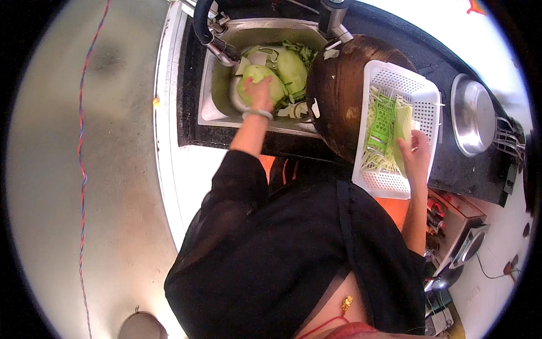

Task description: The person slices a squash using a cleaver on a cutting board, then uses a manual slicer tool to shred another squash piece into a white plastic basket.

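My left hand, a bangle on its wrist, reaches into the steel sink and grips a peeled pale green fruit. A second peeled fruit lies behind it among green peelings. My right hand holds a long pale green fruit piece inside a white perforated basket. In the basket, a green grater lies on a heap of pale shreds, just left of the held piece.
The basket rests partly on a round dark wooden block on the black counter. A steel dish sits to the right. A black faucet hose hangs over the sink. Grey floor lies to the left.
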Demonstrator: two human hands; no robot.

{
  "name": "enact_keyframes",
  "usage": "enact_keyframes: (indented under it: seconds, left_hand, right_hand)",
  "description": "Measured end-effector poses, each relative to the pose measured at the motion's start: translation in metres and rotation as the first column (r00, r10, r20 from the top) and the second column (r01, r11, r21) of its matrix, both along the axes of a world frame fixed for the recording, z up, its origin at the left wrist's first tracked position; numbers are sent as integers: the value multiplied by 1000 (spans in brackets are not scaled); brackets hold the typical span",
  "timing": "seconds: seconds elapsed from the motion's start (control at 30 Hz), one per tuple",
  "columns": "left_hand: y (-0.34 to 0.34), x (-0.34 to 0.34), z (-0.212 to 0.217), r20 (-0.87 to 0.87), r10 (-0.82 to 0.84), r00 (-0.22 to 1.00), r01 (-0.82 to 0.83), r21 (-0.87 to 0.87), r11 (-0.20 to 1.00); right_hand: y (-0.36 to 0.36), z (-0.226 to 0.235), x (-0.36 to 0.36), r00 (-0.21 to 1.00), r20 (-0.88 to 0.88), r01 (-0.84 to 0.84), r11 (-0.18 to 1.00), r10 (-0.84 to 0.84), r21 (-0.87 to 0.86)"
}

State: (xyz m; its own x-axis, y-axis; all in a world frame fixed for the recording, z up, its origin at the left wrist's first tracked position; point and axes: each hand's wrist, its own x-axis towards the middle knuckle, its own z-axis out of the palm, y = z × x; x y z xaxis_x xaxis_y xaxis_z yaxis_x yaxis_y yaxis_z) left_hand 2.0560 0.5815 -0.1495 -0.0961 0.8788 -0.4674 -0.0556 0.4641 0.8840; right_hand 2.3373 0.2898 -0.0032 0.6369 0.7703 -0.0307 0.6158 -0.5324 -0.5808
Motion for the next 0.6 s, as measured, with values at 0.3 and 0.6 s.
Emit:
enact_keyframes:
  seconds: [0.3,0.6]
  left_hand:
    - [51,-20,-98,-218,109,970,-184,-364,913]
    - [82,-34,-132,469,-59,881,205,-267,942]
  right_hand:
    - [87,46,-69,984,7,-174,960,176,221]
    - [113,43,-116,986,-46,-151,969,163,194]
